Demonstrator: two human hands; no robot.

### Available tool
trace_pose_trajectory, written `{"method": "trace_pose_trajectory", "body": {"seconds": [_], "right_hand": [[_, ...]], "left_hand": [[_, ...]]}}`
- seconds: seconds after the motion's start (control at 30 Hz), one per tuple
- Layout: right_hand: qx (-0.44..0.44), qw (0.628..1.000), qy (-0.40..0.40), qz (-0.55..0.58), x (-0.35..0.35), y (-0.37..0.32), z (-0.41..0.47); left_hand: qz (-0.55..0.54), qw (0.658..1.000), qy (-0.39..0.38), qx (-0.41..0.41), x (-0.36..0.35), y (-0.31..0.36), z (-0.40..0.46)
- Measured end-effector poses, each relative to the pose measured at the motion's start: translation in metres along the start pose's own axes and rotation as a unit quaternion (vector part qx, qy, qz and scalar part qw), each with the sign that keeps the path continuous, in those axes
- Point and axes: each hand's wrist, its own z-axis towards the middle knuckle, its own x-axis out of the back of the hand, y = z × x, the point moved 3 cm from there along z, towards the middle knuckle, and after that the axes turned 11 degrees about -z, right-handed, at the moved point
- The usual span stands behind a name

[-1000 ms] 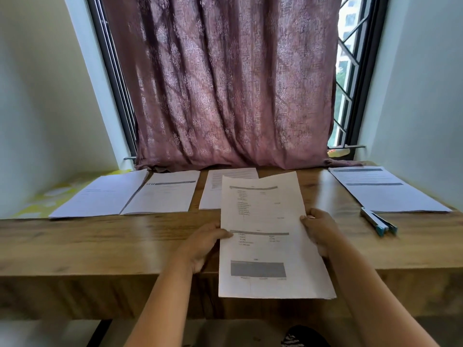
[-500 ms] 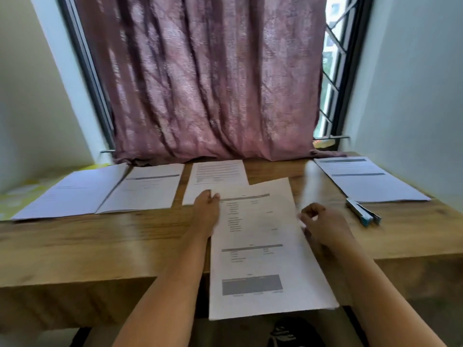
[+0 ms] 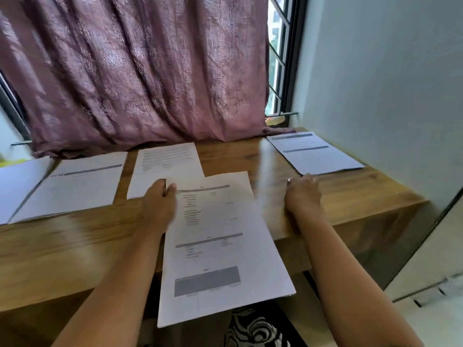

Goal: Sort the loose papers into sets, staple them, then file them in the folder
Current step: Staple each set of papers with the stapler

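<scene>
Right now we hold a white printed sheet with a grey block near its bottom (image 3: pixel 220 246) in our left hand (image 3: pixel 160 204), thumb and fingers pinching its upper left corner. Its long axis runs from us toward the window, leaning slightly to the left at the far end; the heading end points away, lying over the wooden desk (image 3: pixel 75 246), while the near end with the grey block hangs past the desk's front edge. The top left corner overlaps a white page of dense text (image 3: pixel 167 161) lying flat behind it.

Our right hand (image 3: pixel 303 194) rests on the desk to the right of the sheet, apart from it, fingers curled under; a small silvery thing shows at its knuckles, but we cannot tell whether it grips anything. Farther left lie a white page with a dark header bar (image 3: pixel 75 184) and another pale sheet (image 3: pixel 17 181) beside it. A white page with two blue-grey bars (image 3: pixel 315 154) lies at the far right corner. A mauve curtain (image 3: pixel 140 71) hangs behind.
</scene>
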Motion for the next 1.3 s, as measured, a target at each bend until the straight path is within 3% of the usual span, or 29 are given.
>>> {"method": "trace_pose_trajectory", "body": {"seconds": [0.1, 0.17, 0.2, 0.27, 0.3, 0.33, 0.37, 0.43, 0.5, 0.63, 0.9, 1.17, 1.3], "right_hand": [[0.022, 0.994, -0.085, 0.064, 0.014, -0.010, 0.000], [0.019, 0.963, -0.128, 0.238, 0.029, -0.018, -0.001], [0.009, 0.916, -0.151, 0.370, 0.035, -0.026, -0.003], [-0.023, 0.749, -0.228, 0.621, 0.047, -0.044, -0.011], [-0.034, 0.661, -0.273, 0.698, 0.049, -0.056, -0.014], [-0.046, 0.598, -0.316, 0.735, 0.047, -0.067, -0.016], [-0.047, 0.571, -0.359, 0.737, 0.044, -0.080, -0.018], [-0.030, 0.597, -0.396, 0.698, 0.033, -0.099, -0.016], [-0.010, 0.626, -0.377, 0.683, 0.027, -0.118, -0.008], [0.071, 0.567, -0.394, 0.720, 0.036, -0.150, 0.001], [0.266, 0.662, -0.294, 0.636, 0.037, -0.203, 0.005], [0.334, 0.744, -0.187, 0.548, 0.025, -0.211, 0.013], [0.361, 0.764, -0.173, 0.506, 0.023, -0.216, 0.013]], "left_hand": [[-0.027, 1.000, -0.007, -0.004, 0.000, 0.002, -0.001], [-0.055, 0.998, -0.014, -0.001, -0.001, 0.001, -0.001], [-0.070, 0.997, -0.016, 0.002, -0.001, -0.001, 0.000], [-0.087, 0.996, -0.019, 0.003, -0.002, -0.003, 0.002], [-0.095, 0.995, -0.017, 0.004, -0.001, -0.003, 0.003], [-0.103, 0.994, -0.017, 0.006, -0.002, -0.004, 0.002], [-0.111, 0.994, -0.017, 0.007, -0.001, -0.004, 0.002], [-0.121, 0.992, -0.019, 0.005, -0.002, -0.004, 0.001], [-0.128, 0.992, -0.010, -0.004, 0.000, -0.004, 0.003], [-0.134, 0.991, -0.008, -0.006, 0.004, -0.005, 0.004], [-0.112, 0.993, 0.026, -0.015, 0.008, -0.012, 0.014], [-0.144, 0.989, 0.034, -0.009, 0.009, -0.018, 0.019], [-0.166, 0.986, 0.034, -0.004, 0.008, -0.020, 0.021]]}}
